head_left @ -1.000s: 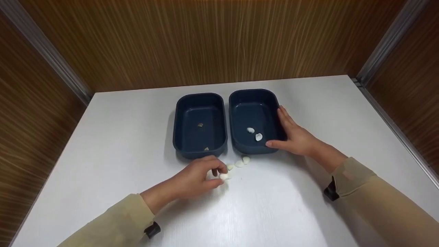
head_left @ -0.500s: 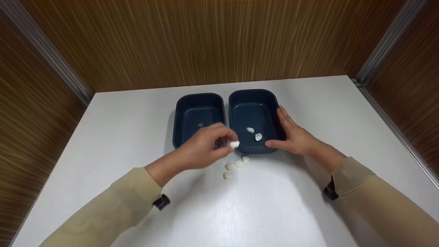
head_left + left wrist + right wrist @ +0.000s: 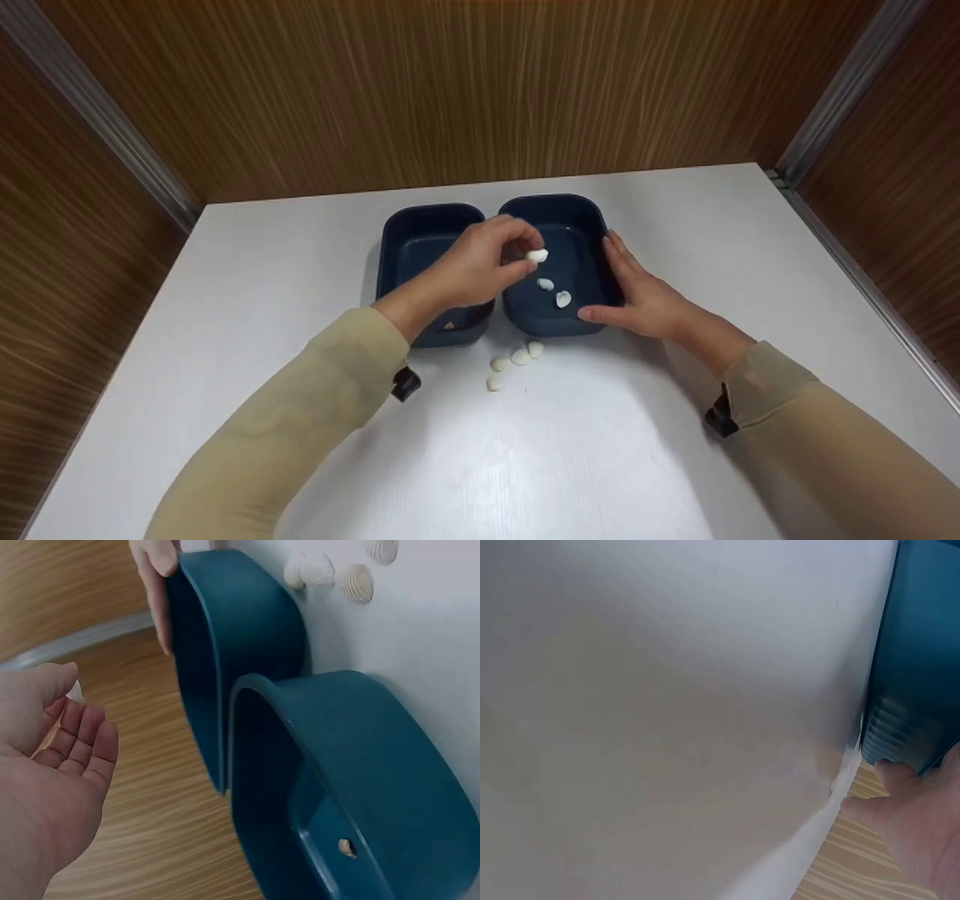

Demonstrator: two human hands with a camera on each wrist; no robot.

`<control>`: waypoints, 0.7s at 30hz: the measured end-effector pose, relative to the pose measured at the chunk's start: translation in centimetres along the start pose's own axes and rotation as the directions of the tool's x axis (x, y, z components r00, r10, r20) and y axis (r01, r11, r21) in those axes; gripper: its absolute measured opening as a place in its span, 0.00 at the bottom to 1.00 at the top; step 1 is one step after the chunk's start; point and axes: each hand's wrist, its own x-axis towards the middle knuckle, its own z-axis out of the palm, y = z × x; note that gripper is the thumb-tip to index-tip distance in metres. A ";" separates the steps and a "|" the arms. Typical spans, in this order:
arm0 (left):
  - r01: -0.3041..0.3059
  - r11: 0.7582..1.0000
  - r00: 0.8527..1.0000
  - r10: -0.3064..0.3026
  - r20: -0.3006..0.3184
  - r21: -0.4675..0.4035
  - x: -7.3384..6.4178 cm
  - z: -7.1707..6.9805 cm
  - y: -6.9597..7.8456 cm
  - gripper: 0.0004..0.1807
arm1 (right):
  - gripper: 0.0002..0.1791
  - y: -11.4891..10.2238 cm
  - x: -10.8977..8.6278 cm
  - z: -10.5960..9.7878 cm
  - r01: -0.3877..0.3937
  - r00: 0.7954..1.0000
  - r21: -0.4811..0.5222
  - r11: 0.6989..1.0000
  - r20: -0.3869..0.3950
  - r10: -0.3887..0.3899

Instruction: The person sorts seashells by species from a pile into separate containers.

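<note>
White shell (image 3: pixel 537 256) pinched over right container (image 3: pixel 551 328)

Clock readings are taken from the person's side of the white table (image 3: pixel 300 262), with twelve at the far edge.

Two deep, dark blue containers, alike in shape and rounded at the corners, stand upright just beside each other. The left container (image 3: pixel 457 337), at eleven, holds a small brownish fragment (image 3: pixel 449 325) near its six o'clock wall; the left hand (image 3: pixel 480 259) and forearm screen part of the interior from above. The right container, at one, holds two white shells on its floor: a first shell (image 3: pixel 545 284) at about seven and a second shell (image 3: pixel 563 299) at six, slightly apart.

The left hand grips the white shell between thumb and fingertips. That shell is over the right container's interior, toward nine, apart from the pair below. The right hand (image 3: pixel 649 300) rests against the same container, fingers extended along the outer wall at three, thumb at the rim near five.

On the table, outside both containers, four pale shells (image 3: pixel 520 357) lie in a slanting line off the right container's seven o'clock corner. At least two are visibly ribbed.
</note>
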 end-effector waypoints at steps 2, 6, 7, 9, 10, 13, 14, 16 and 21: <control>0.010 1.000 1.000 -0.010 0.003 0.003 0.7 0.4 -0.6 0.13 | 0.68 -0.1 0.0 0.0 -0.004 1.000 0.001 1.000 0.001 0.004; 0.043 0.999 0.999 -0.043 0.019 0.019 1.8 1.4 -1.8 0.13 | 0.68 -0.2 0.0 0.1 -0.004 1.000 0.000 1.000 -0.002 0.004; 0.052 0.998 0.998 -0.053 0.025 0.027 2.0 1.7 -2.1 0.12 | 0.68 -0.2 0.0 0.1 -0.003 1.000 0.000 1.000 -0.004 0.003; 0.068 0.997 0.997 -0.070 0.040 0.044 2.3 2.2 -2.6 0.12 | 0.68 -0.2 0.0 0.1 0.002 1.000 0.000 1.000 -0.006 -0.002; 0.073 0.996 0.996 -0.075 0.050 0.052 2.4 2.5 -2.8 0.12 | 0.68 -0.2 0.0 0.2 0.004 1.000 0.000 1.000 -0.007 -0.004; 0.085 0.993 0.992 -0.092 0.082 0.082 2.6 3.3 -3.3 0.12 | 0.69 -0.1 0.1 0.2 0.007 1.000 0.003 1.000 -0.003 -0.007; 0.087 0.992 0.991 -0.095 0.094 0.092 2.7 3.5 -3.4 0.13 | 0.69 -0.1 0.1 0.3 0.007 1.000 0.005 1.000 -0.001 -0.007; 0.082 0.990 0.989 -0.095 0.113 0.112 2.7 3.9 -3.6 0.13 | 0.69 -0.1 0.1 0.3 0.004 1.000 0.007 1.000 0.002 -0.004; 0.060 0.986 0.987 -0.081 0.138 0.155 2.9 4.6 -3.8 0.14 | 0.69 0.0 0.1 0.3 0.002 1.000 0.012 1.000 0.007 -0.002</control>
